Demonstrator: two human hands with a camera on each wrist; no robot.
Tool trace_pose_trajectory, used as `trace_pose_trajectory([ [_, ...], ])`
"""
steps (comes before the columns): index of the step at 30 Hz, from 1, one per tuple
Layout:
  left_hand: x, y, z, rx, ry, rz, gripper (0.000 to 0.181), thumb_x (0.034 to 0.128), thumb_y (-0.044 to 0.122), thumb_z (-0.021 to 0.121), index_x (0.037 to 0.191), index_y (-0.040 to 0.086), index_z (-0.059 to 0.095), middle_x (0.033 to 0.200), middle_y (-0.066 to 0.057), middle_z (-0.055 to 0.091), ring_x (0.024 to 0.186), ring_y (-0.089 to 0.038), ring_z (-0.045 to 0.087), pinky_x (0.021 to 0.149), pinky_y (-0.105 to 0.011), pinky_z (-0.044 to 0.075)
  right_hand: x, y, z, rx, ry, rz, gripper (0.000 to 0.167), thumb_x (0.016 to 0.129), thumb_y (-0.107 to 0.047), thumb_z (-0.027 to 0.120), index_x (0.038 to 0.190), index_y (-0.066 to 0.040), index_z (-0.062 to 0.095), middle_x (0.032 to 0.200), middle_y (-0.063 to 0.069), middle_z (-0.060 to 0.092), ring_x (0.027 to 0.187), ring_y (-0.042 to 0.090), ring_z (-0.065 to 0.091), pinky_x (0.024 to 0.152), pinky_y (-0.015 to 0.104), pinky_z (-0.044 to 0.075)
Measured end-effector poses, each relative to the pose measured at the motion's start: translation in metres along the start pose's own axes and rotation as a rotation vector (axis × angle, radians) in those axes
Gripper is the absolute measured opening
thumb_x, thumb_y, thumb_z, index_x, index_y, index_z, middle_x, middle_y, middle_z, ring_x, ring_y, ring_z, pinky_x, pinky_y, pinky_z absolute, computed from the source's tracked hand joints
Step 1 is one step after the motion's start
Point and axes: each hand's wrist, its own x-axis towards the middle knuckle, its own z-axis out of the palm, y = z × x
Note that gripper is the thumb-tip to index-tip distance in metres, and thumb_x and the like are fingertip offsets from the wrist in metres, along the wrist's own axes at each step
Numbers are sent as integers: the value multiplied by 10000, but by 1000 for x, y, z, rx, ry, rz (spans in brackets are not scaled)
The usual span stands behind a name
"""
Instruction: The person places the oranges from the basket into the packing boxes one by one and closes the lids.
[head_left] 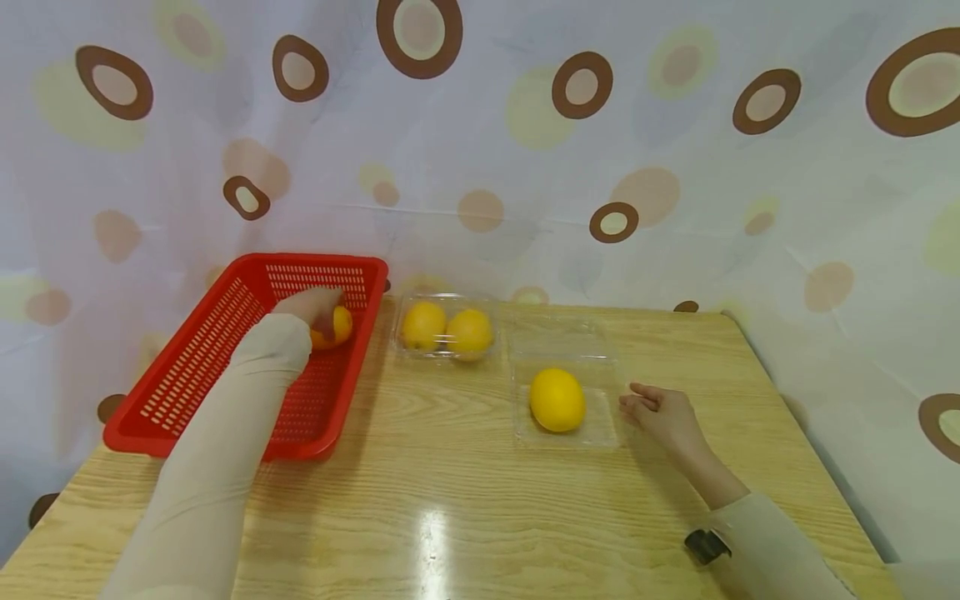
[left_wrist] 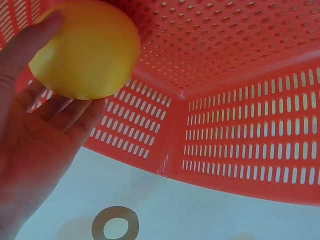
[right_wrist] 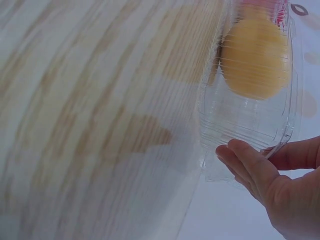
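Inside the red basket (head_left: 348,400), my left hand (head_left: 309,304) grips an orange (left_wrist: 92,50), thumb on one side and fingers beneath it in the left wrist view. On the table to the right lies a clear plastic box (head_left: 600,425) with its lid folded back. One orange (head_left: 557,400) sits in it, towards the left side. My right hand (head_left: 667,421) is at the box's right edge. In the right wrist view its thumb and fingers (right_wrist: 250,162) lie on either side of that edge and pinch it.
A second clear plastic box (head_left: 446,354), closed, holds two oranges (head_left: 424,325) near the table's back edge. It stands between the basket and the open box. A patterned curtain (head_left: 480,167) hangs behind the wooden table (head_left: 465,492).
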Motion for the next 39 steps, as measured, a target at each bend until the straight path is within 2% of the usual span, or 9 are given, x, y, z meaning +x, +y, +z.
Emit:
trace_pose_trajectory([
  [3,-9,2,1,17,-6,-33,770,827,19,692,1487,33,294,1397,-226,408,1131,-368,409,1006,-530,377,0,0,0,-11,0,1,450,974,56,450,1361,231,302,1282,399,470,1007,136,645,821,237,528],
  [6,-11,0,1,65,-3,-30,760,815,27,710,1470,29,323,1379,-226,428,1127,-360,426,993,-515,395,0,1,0,-10,-4,-3,451,976,53,450,1364,228,300,1285,398,468,1001,124,646,825,243,528],
  [13,-9,-4,2,142,14,31,632,765,72,778,1328,21,495,1252,-185,541,1054,-334,483,925,-501,441,-1,0,-1,-28,-9,-7,455,977,47,448,1369,223,298,1283,394,476,985,79,637,820,227,527],
  [16,-9,-5,1,160,23,62,642,752,88,789,1321,2,503,1237,-192,551,1053,-332,485,938,-500,429,0,-1,0,-46,-5,-13,451,977,43,448,1364,225,306,1272,392,487,968,69,640,803,212,529],
  [23,-7,-10,-9,49,34,67,748,732,110,816,1376,18,445,1241,-191,531,1089,-359,457,949,-532,425,-1,-1,1,-61,4,-9,443,973,44,452,1354,229,323,1256,391,502,945,62,645,795,217,534],
  [27,-7,-13,-19,41,69,140,775,732,120,810,1379,-16,406,1242,-223,512,1098,-389,444,947,-554,427,-1,-1,1,-51,5,-5,444,972,49,450,1355,231,318,1258,393,499,947,61,644,802,221,532],
  [31,-11,-14,-29,16,132,195,757,743,110,796,1369,-12,389,1232,-230,501,1100,-405,437,928,-564,442,-2,-2,1,-46,5,-7,446,971,49,450,1355,232,316,1258,395,498,940,52,642,804,224,532],
  [39,-26,0,-43,-25,259,361,677,744,47,770,1321,-24,423,1226,-217,526,1066,-393,481,943,-561,430,-3,-3,1,-29,4,-4,450,972,49,453,1361,226,312,1268,394,489,950,58,644,815,231,530],
])
